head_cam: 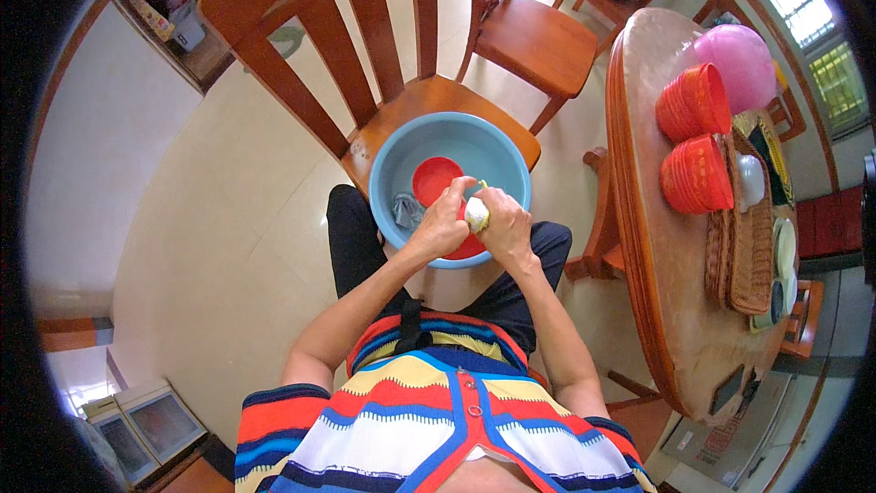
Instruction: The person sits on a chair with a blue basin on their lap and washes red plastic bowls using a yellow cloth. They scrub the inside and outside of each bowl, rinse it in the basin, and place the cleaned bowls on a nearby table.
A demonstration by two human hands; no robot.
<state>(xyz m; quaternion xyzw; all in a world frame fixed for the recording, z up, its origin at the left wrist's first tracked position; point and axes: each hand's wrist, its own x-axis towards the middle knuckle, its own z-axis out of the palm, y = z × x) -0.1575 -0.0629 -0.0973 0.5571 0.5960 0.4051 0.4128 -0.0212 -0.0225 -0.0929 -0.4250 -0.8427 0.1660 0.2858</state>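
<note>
Over the near side of a blue plastic basin [383, 171], my two hands meet around a small pale item with yellow-green patches [477, 214], perhaps a partly peeled fruit. My right hand [505, 222] grips it from the right, with a thin yellow-green strip by its fingers. My left hand [441, 222] is against its left side, thumb and forefinger extended; whether it also grips is unclear. Inside the basin are a round red bowl [436, 178], a crumpled clear plastic bag [408, 211] and another red container [468, 248], partly hidden under my hands.
The basin rests on a wooden chair seat [410, 106], between my knees. A second wooden chair [537, 44] stands beyond. On the right, a table [643, 219] holds red stacked cups [694, 174], a pink rounded object [736, 65], a wicker basket [749, 274] and a phone [727, 389].
</note>
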